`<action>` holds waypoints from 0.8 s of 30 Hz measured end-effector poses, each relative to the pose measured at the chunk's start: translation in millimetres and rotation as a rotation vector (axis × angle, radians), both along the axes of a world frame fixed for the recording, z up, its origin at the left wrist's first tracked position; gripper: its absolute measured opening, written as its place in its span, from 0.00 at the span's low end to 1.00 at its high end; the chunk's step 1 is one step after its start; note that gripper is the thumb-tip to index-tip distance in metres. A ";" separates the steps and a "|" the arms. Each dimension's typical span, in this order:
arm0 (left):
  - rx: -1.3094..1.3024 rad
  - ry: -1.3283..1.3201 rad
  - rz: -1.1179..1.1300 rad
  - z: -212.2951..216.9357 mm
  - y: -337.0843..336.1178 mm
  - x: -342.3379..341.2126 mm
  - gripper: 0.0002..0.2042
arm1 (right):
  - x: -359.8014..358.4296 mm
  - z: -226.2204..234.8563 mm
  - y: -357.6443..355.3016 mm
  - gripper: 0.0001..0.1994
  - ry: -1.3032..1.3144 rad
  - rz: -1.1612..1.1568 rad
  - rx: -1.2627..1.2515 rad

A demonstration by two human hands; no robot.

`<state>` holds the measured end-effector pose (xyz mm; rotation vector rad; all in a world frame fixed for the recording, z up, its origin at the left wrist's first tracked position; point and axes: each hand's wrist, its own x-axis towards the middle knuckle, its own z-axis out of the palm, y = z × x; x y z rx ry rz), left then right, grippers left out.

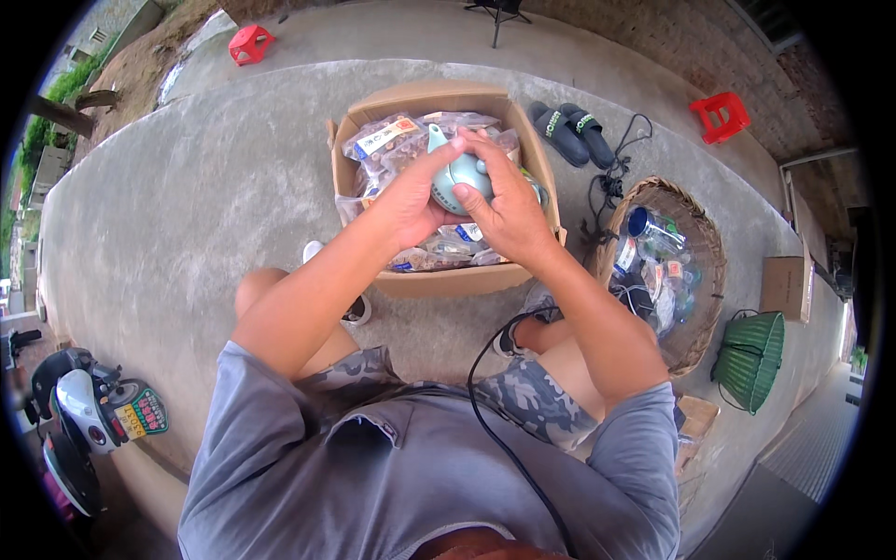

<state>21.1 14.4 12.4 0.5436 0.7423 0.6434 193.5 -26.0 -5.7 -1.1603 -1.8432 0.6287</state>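
Observation:
Between both my hands is a small pale blue-green teapot (448,183), its spout pointing away from me and a round lid knob toward the right. My left hand (423,201) wraps its left side and underside. Closed over its right side is my right hand (509,201), with the thumb across the front of the body. The teapot is above an open cardboard box (457,282) full of clear plastic packets (383,140) with printed labels. My fingers hide part of the teapot's lid and handle.
Right of the box stands a wicker basket (714,271) holding bottles and plastic bags. Black slippers (571,133) and a dark cord (611,182) lie beyond it. A green basket (749,353), red stools (250,44) and a parked scooter (89,411) are farther out.

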 end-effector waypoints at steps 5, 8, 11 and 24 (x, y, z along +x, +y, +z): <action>0.026 -0.044 0.018 -8.0 2.2 -10.1 0.25 | 4.8 5.6 -3.2 0.27 -0.044 -0.037 0.015; 0.094 -0.031 0.020 0.5 1.2 -6.3 0.23 | 15.5 13.2 0.5 0.24 -0.036 -0.069 0.021; 0.041 -0.074 0.040 2.2 3.2 -3.9 0.22 | 15.7 15.3 1.6 0.22 0.094 -0.070 -0.029; 0.000 -0.092 0.002 2.9 11.3 -5.1 0.31 | 9.0 5.2 8.2 0.21 0.094 -0.119 0.016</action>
